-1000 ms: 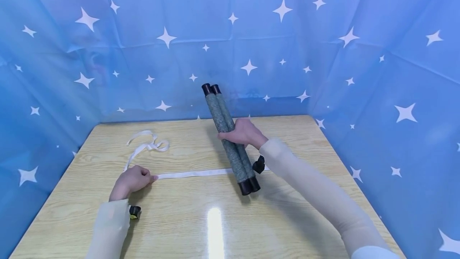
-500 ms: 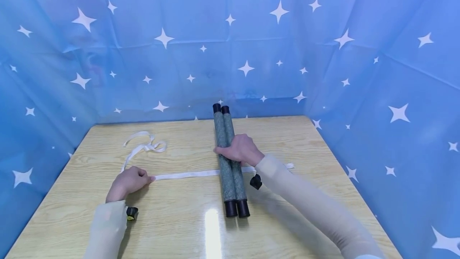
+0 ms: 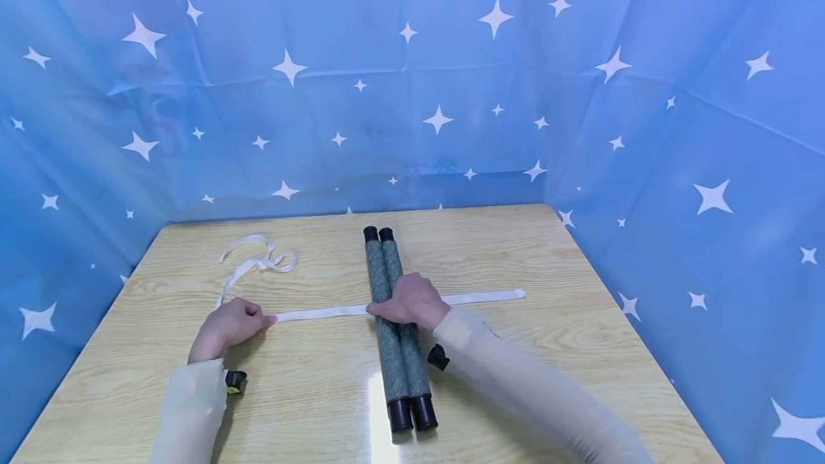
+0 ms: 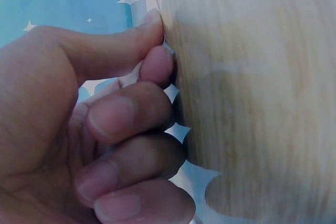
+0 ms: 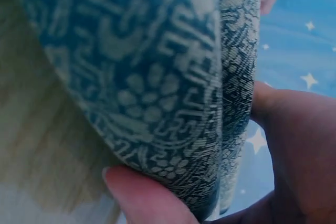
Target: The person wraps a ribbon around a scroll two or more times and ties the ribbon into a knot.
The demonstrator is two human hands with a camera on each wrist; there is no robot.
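A rolled scroll (image 3: 390, 360), wound from both sides into two parallel rolls with dark end knobs, lies crosswise over a white ribbon (image 3: 322, 313) at the table's middle. Grey-green brocade with flower and fret patterns covers the scroll (image 5: 152, 87) in the right wrist view. My right hand (image 3: 412, 301) grips both rolls around their middle, thumb on the left side. To the left, my left hand (image 3: 230, 324) pinches the ribbon between thumb and index finger, and its other fingers are curled in, as the left wrist view shows on the hand (image 4: 121, 119).
Beyond my left hand, the ribbon's loose length (image 3: 258, 262) lies in loops on the wooden table (image 3: 309, 392). Its flat end (image 3: 493, 296) sticks out right of the scroll. A blue curtain (image 3: 361, 41) with white stars encloses the back and both sides.
My right hand has brought the scroll down and nearer, turning it a little, onto the stretched ribbon. My left hand keeps its pinch in the same place.
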